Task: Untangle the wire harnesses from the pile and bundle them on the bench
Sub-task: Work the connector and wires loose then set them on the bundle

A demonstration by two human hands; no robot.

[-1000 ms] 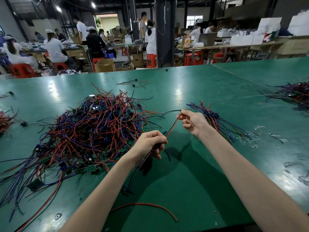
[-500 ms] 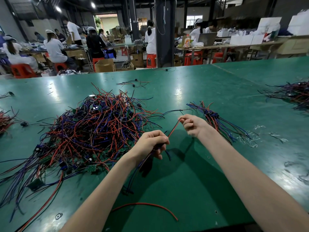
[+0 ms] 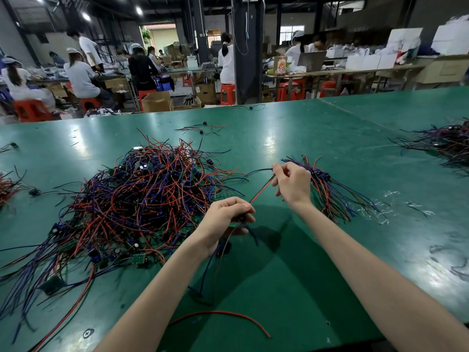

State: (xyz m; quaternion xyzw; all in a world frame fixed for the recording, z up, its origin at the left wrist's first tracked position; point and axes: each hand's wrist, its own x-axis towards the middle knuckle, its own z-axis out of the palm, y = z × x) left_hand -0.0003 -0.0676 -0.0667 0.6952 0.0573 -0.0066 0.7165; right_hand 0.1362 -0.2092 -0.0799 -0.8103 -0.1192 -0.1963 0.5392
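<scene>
A big tangled pile [image 3: 132,199] of red, blue and black wire harnesses with small green boards lies left of centre on the green bench [image 3: 291,275]. My left hand [image 3: 228,217] grips one harness by its black part, its blue and dark wires hanging down below the fist. A red wire [image 3: 261,190] of that harness runs taut up to my right hand [image 3: 291,184], which pinches its far end. Just behind my right hand lies a tied bundle [image 3: 327,189] of harnesses, fanned out on the bench.
A loose red wire [image 3: 223,316] lies near the front edge. Another wire heap [image 3: 446,146] sits at the far right, and a smaller one [image 3: 7,189] at the far left. Clear plastic scraps [image 3: 396,207] lie right of the bundle. People work at benches beyond.
My right hand has drawn slightly back toward me and to the right along the red wire. My left hand has held its place on the harness.
</scene>
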